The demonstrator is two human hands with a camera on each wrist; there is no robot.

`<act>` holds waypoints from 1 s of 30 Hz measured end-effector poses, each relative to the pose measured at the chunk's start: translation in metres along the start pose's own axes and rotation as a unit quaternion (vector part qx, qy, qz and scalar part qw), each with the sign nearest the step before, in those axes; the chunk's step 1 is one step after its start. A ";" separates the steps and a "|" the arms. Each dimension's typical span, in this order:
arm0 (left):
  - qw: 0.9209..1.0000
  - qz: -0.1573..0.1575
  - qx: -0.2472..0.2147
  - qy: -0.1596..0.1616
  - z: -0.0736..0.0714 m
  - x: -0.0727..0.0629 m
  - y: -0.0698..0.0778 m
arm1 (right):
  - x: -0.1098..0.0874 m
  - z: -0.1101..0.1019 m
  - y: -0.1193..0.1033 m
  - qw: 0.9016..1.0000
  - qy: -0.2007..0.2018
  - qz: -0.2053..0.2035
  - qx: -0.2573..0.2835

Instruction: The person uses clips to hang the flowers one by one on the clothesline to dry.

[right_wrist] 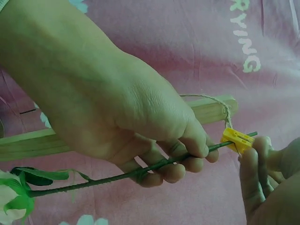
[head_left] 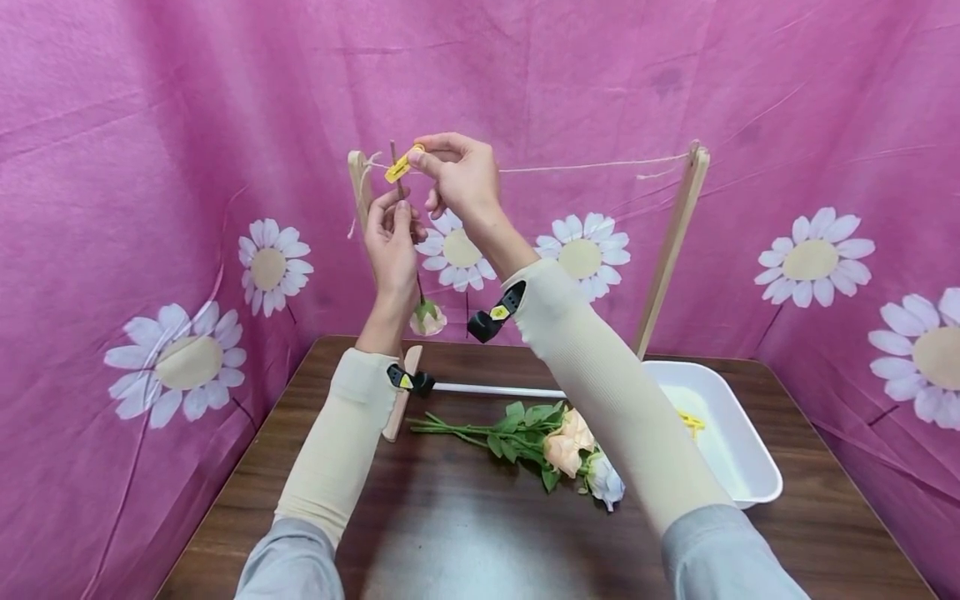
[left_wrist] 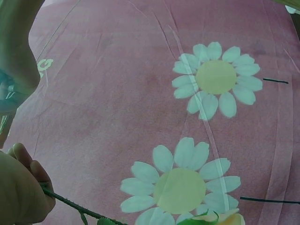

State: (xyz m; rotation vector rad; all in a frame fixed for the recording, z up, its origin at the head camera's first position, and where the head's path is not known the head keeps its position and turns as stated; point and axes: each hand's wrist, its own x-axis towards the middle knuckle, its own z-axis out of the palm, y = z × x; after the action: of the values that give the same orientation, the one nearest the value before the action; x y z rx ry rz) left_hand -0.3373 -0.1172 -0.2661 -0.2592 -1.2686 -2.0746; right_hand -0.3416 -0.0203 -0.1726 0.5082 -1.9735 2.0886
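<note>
My left hand (head_left: 393,248) pinches the stem of a rose (head_left: 427,319) hanging bloom-down below it, near the left post (head_left: 358,187). The stem's bare end points up past the fingertips. Above, my right hand (head_left: 468,177) pinches a yellow clothespin (head_left: 400,167) between thumb and fingers. In the right wrist view the clothespin (right_wrist: 237,140) sits across the upper stem, at the string's (right_wrist: 228,117) knotted end by the wooden post (right_wrist: 213,110). Green sepals and a pale bloom (right_wrist: 11,199) show at the other end. The left wrist view shows the stem (left_wrist: 75,205) running from the left hand.
Several cut roses (head_left: 570,442) with leafy stems lie on the brown table (head_left: 450,533). A white basin (head_left: 765,471) with yellow clothespins (head_left: 692,423) stands at the right. The string (head_left: 592,167) spans to the right post (head_left: 671,250); a white rod (head_left: 498,390) runs low between the posts.
</note>
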 end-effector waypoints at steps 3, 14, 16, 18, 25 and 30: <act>1.000 -0.007 0.002 -0.002 -0.001 -0.001 0.000 | 0.000 -0.003 0.002 1.000 -0.024 0.008 -0.001; 1.000 -0.009 0.011 -0.004 -0.003 -0.002 -0.004 | -0.003 -0.015 0.003 0.999 -0.052 -0.016 0.001; 1.000 -0.006 0.014 -0.004 -0.004 -0.002 -0.004 | -0.005 -0.017 0.002 0.999 -0.047 -0.026 -0.001; 1.000 -0.004 0.013 -0.003 -0.005 -0.003 -0.005 | -0.007 -0.021 0.001 0.999 -0.039 -0.035 -0.002; 0.999 0.015 0.030 -0.013 -0.011 -0.010 -0.006 | -0.022 -0.039 -0.001 0.996 -0.023 -0.082 -0.016; 0.992 0.036 0.113 -0.041 -0.021 -0.021 0.000 | -0.037 -0.057 -0.003 0.992 -0.021 -0.103 -0.065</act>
State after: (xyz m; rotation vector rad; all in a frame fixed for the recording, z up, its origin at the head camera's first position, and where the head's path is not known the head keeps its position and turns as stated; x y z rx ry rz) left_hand -0.3177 -0.1253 -0.2870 -0.2860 -1.5077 -1.8580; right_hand -0.3124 0.0393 -0.1868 0.7023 -1.9700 1.8283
